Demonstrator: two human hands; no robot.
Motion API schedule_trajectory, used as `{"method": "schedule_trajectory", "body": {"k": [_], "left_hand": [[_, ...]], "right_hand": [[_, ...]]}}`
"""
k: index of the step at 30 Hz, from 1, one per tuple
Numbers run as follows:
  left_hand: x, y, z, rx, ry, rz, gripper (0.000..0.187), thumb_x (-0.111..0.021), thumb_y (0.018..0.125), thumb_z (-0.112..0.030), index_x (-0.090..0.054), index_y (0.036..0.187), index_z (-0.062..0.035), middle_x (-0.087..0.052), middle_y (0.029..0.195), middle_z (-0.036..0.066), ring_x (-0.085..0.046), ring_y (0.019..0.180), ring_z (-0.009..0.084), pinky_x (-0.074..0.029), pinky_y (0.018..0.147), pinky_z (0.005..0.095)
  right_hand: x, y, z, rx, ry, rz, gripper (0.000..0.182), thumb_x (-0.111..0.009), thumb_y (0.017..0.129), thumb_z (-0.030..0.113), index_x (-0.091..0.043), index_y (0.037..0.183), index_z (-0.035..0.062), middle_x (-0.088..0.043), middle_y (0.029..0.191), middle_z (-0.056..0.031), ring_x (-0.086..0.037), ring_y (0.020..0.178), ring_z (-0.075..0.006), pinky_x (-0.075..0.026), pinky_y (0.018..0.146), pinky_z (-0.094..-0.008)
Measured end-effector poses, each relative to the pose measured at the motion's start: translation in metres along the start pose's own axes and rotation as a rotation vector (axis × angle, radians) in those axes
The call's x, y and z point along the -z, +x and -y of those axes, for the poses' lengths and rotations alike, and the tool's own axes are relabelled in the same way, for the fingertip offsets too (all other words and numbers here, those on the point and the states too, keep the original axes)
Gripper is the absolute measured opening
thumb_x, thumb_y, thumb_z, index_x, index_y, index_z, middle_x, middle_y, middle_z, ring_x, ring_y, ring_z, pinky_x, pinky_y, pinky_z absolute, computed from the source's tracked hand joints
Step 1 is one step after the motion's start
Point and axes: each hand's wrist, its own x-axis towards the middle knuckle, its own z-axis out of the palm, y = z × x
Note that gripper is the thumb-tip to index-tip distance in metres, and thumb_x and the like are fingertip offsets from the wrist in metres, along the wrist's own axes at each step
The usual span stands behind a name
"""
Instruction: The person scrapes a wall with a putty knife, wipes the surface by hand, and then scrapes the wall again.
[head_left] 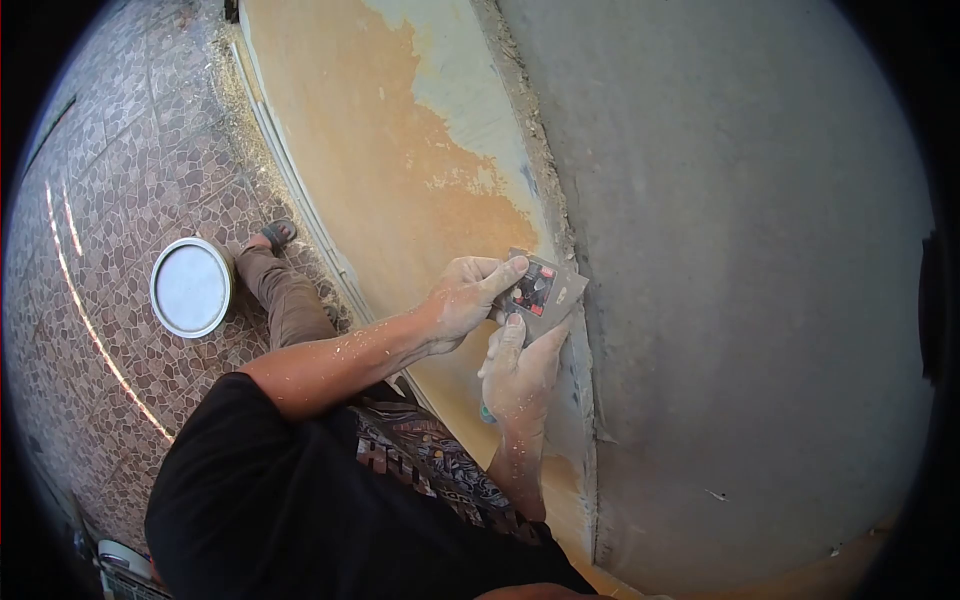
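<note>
A scraper [562, 302] with a flat grey blade and a black and red label is held in front of me. My left hand [462, 302] pinches the blade's near side, its thumb lying across the label's upper edge. Below it, my right hand [522, 375] is closed on the scraper, thumb against the blade's lower edge. The handle is mostly hidden in the right palm; a greenish end shows under that hand. Pale dust and small flakes cover both hands and forearms.
An orange-yellow surface [340, 110] with pale peeled patches runs beside me. A rough ridge [530, 110] divides it from a broad grey surface [740, 250]. On the stone-patterned floor [110, 200] stands a bucket with a pale round top [190, 288], near my sandalled foot [279, 234].
</note>
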Motion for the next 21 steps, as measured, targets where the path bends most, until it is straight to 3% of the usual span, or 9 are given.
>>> {"method": "schedule_trajectory", "body": {"k": [3, 5, 7, 10, 13, 15, 17, 18, 21], "left_hand": [[0.000, 0.002, -0.012, -0.020, 0.015, -0.021, 0.038, -0.055, 0.101, -0.037, -0.071, 0.089, -0.0040, -0.068, 0.077, 0.001, -0.055, 0.064, 0.0067, -0.045, 0.060, 0.0236], [0.006, 0.007, -0.022, -0.101, -0.030, -0.013, 0.036, -0.052, 0.102, -0.035, -0.071, 0.102, -0.0048, -0.070, 0.088, 0.001, -0.060, 0.075, 0.0076, -0.050, 0.073, 0.0272], [0.008, 0.005, -0.023, -0.149, -0.005, -0.026, 0.035, -0.053, 0.102, -0.036, -0.071, 0.101, -0.0053, -0.069, 0.086, 0.001, -0.059, 0.073, 0.0071, -0.050, 0.070, 0.0263], [0.010, 0.000, -0.014, 0.004, 0.061, 0.010, 0.037, -0.054, 0.101, -0.038, -0.071, 0.096, -0.0056, -0.068, 0.083, 0.001, -0.058, 0.071, 0.0066, -0.049, 0.066, 0.0253], [0.006, 0.000, -0.017, -0.004, 0.007, -0.016, 0.037, -0.054, 0.101, -0.038, -0.071, 0.095, -0.0053, -0.068, 0.079, 0.000, -0.057, 0.066, 0.0065, -0.049, 0.063, 0.0245], [0.011, 0.009, -0.023, -0.066, -0.019, -0.038, 0.038, -0.055, 0.101, -0.038, -0.071, 0.095, -0.0052, -0.068, 0.079, 0.001, -0.057, 0.066, 0.0065, -0.049, 0.062, 0.0245], [0.012, 0.011, -0.027, -0.165, -0.028, -0.063, 0.038, -0.055, 0.101, -0.039, -0.071, 0.095, -0.0052, -0.068, 0.078, 0.001, -0.058, 0.065, 0.0065, -0.049, 0.062, 0.0245], [0.012, 0.005, -0.025, -0.087, 0.018, -0.030, 0.038, -0.055, 0.101, -0.038, -0.071, 0.095, -0.0050, -0.068, 0.078, 0.001, -0.058, 0.066, 0.0065, -0.049, 0.062, 0.0247], [0.014, 0.003, -0.012, 0.016, 0.051, 0.023, 0.037, -0.054, 0.101, -0.037, -0.071, 0.093, -0.0047, -0.068, 0.078, 0.001, -0.058, 0.065, 0.0064, -0.049, 0.061, 0.0243]], "right_hand": [[0.000, 0.004, 0.004, 0.057, -0.018, 0.001, 0.050, -0.048, 0.098, 0.014, -0.026, 0.132, -0.0172, -0.063, 0.094, -0.0224, -0.064, 0.072, -0.0260, -0.050, 0.069, -0.0385], [-0.011, 0.022, -0.004, 0.203, -0.250, -0.054, 0.052, -0.048, 0.098, 0.014, -0.025, 0.133, -0.0173, -0.062, 0.098, -0.0249, -0.065, 0.082, -0.0321, -0.049, 0.075, -0.0419], [-0.013, 0.021, -0.002, 0.175, -0.168, -0.006, 0.052, -0.048, 0.097, 0.013, -0.026, 0.133, -0.0172, -0.062, 0.101, -0.0261, -0.064, 0.091, -0.0346, -0.049, 0.080, -0.0441], [-0.008, 0.005, 0.009, 0.036, 0.049, 0.019, 0.050, -0.047, 0.097, 0.011, -0.025, 0.133, -0.0155, -0.063, 0.094, -0.0202, -0.064, 0.066, -0.0242, -0.050, 0.065, -0.0367], [-0.009, 0.010, 0.008, 0.064, 0.010, 0.022, 0.051, -0.047, 0.097, 0.011, -0.023, 0.134, -0.0151, -0.062, 0.090, -0.0169, -0.059, 0.056, -0.0185, -0.049, 0.059, -0.0325], [-0.011, 0.018, 0.001, 0.059, -0.080, 0.004, 0.051, -0.047, 0.098, 0.011, -0.024, 0.134, -0.0150, -0.062, 0.089, -0.0165, -0.058, 0.056, -0.0180, -0.048, 0.059, -0.0315], [-0.018, 0.026, -0.005, 0.275, -0.238, -0.039, 0.055, -0.047, 0.098, 0.011, -0.020, 0.137, -0.0158, -0.062, 0.087, -0.0164, -0.057, 0.056, -0.0172, -0.048, 0.059, -0.0304], [-0.015, 0.017, 0.005, 0.098, -0.015, 0.028, 0.061, -0.047, 0.098, 0.011, -0.013, 0.142, -0.0152, -0.061, 0.087, -0.0157, -0.058, 0.056, -0.0164, -0.048, 0.057, -0.0299], [-0.009, 0.006, 0.000, 0.041, 0.032, 0.007, 0.064, -0.045, 0.098, 0.011, -0.008, 0.145, -0.0132, -0.060, 0.083, -0.0124, -0.057, 0.055, -0.0139, -0.047, 0.054, -0.0287]]}}
